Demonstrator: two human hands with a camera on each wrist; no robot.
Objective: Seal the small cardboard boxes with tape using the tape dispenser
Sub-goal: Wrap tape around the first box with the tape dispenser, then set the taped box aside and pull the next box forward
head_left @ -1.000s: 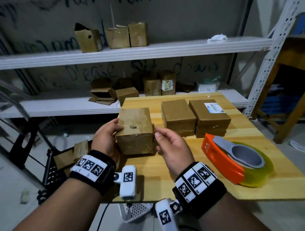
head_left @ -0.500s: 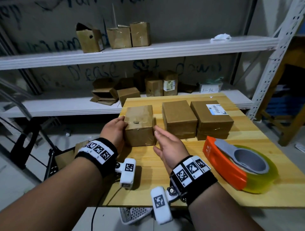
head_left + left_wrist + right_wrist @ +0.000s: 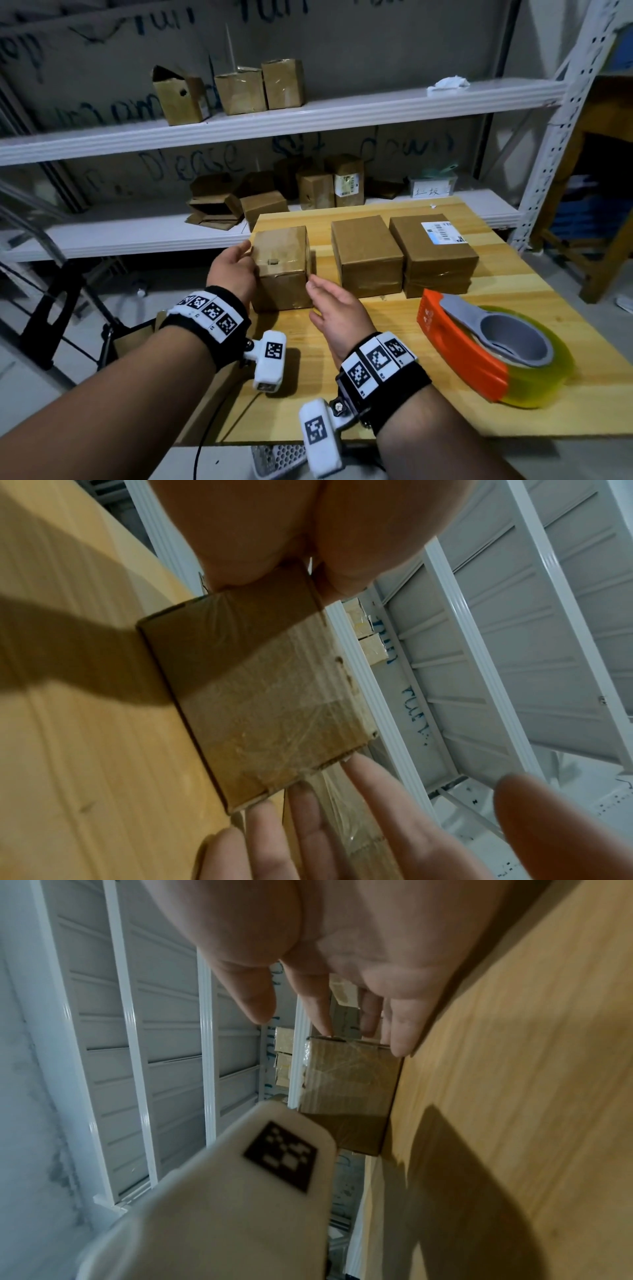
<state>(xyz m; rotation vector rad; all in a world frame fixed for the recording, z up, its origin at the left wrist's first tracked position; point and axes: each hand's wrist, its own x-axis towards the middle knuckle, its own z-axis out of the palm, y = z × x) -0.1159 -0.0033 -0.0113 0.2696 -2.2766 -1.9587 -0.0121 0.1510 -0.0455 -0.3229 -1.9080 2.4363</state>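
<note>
A small brown cardboard box (image 3: 281,267) (image 3: 267,696) (image 3: 349,1074), wrapped in clear tape, stands at the left rear of the wooden table (image 3: 342,383). My left hand (image 3: 233,270) (image 3: 274,534) holds its left side, thumb on the top edge. My right hand (image 3: 337,308) (image 3: 325,947) hovers at the box's front right corner with straight fingers, tips at its edge. The orange tape dispenser (image 3: 496,346), with a grey handle and a yellowish roll, lies on the table to the right, untouched.
Two more brown boxes (image 3: 366,257) stand side by side right of the small one; the far right box (image 3: 433,253) carries a white label. White shelves (image 3: 308,113) behind hold several cardboard boxes. A wooden chair (image 3: 609,205) stands at the right.
Both hands carried the small box away from me and set it down on the table's left rear. The right hand has since come off its right side.
</note>
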